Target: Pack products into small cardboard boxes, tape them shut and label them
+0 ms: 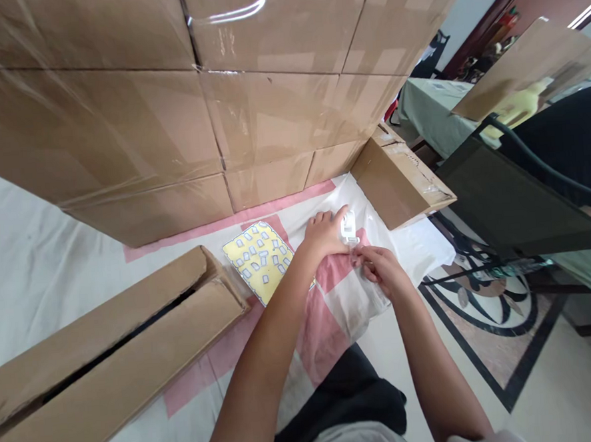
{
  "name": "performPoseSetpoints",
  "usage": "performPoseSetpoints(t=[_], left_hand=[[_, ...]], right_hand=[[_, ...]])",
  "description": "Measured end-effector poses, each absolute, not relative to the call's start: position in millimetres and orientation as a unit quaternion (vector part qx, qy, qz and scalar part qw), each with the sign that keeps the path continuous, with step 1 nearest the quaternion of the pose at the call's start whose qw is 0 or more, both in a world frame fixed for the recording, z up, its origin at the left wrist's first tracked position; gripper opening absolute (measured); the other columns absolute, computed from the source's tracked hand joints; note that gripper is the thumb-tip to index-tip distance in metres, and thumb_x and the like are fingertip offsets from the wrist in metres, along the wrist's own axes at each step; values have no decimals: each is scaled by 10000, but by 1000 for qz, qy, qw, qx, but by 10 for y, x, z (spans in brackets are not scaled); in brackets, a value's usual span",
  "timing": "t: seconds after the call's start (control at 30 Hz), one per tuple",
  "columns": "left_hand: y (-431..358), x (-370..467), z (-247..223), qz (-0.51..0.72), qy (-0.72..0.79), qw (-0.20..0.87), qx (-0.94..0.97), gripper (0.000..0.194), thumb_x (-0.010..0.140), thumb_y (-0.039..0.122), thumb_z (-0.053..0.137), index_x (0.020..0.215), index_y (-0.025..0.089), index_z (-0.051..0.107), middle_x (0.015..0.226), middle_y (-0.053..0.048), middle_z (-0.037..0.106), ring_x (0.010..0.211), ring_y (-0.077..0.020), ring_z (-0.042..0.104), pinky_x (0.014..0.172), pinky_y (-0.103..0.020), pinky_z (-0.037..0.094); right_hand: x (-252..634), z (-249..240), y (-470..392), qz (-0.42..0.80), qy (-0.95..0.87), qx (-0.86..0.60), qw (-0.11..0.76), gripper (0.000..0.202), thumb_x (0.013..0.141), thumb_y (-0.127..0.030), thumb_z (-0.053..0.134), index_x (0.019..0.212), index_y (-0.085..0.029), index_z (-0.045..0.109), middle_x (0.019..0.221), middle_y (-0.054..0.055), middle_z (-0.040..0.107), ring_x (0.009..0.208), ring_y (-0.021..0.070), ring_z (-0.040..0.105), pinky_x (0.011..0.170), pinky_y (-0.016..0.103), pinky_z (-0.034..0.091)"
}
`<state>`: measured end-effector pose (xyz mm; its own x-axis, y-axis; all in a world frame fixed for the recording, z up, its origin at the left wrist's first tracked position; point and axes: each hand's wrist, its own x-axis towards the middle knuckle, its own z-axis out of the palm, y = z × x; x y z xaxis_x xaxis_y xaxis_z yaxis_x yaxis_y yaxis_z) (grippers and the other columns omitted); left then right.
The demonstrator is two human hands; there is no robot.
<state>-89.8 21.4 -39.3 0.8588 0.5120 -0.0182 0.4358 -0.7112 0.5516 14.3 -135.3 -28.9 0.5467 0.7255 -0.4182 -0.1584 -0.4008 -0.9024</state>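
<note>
Holding a small, white, open-framed plastic piece [350,224] at the thumb side of the left hand [324,236], with long axis away from the body, and apparently pinching clear plastic [354,251] on its near side with the right hand [381,267], above pink-and-white checked cloth [327,339].

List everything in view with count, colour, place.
stacked cartons: one pile, brown, back
long carton: one, brown, left
open carton: one, brown, right
patterned sheet: one, yellow, centre
small piece: one, white, at left hand
clear plastic: count unclear, colourless, at right hand
checked cloth: one, pink and white, beneath
chair: one, dark, right
jug: one, yellow, upper right
cardboard panel: one, brown, upper right
covered table: one, green, upper right
floor: one, pale and dark, right
left hand: one, bare, centre
right hand: one, bare, centre
leg: one, black-clothed, bottom
</note>
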Motion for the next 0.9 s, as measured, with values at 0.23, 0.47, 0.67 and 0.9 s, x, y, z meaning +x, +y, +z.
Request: performPoseSetpoints(t=[0.23, 0.47, 0.67, 0.9], left_hand=[[248, -933, -387, 85, 236, 266, 931, 1090, 747, 640, 713, 1627, 259, 195, 1445, -136, 552, 1332, -354, 465, 1085, -451, 376], [205, -957, -432, 99, 246, 249, 931, 1065, 763, 584, 726, 1629, 256, 201, 1447, -138, 560, 1313, -357, 497, 1070, -462, 387], [178, -972, -447, 104, 254, 245, 930, 1056, 759, 618, 739, 1617, 292, 215, 1444, -118, 568, 1314, -344, 504, 1070, -459, 388], [176, -998, -352, 80, 258, 247, 931, 1031, 782, 580, 751, 1617, 273, 230, 1424, -124, 585, 1294, -334, 531, 1077, -457, 406]], right_hand=[[88, -354, -1313, 507, -178, -679, 500, 484, 695, -599, 797, 728, -127, 698, 519, 39, 632, 309, 26, 299, 366, 221, 96], [-23, -364, -1336, 469, -214, -654, 553, 338, 688, -459, 830, 750, -138, 744, 536, -14, 591, 333, 16, 296, 389, 228, 94], [-34, -463, -1379, 399, -212, -672, 586, 226, 691, -356, 779, 637, -165, 672, 455, -54, 464, 353, 35, 283, 406, 235, 115], [-87, -588, -1370, 336, -250, -721, 551, 291, 799, -404, 729, 652, -191, 596, 478, -68, 427, 425, 63, 278, 440, 247, 153]])
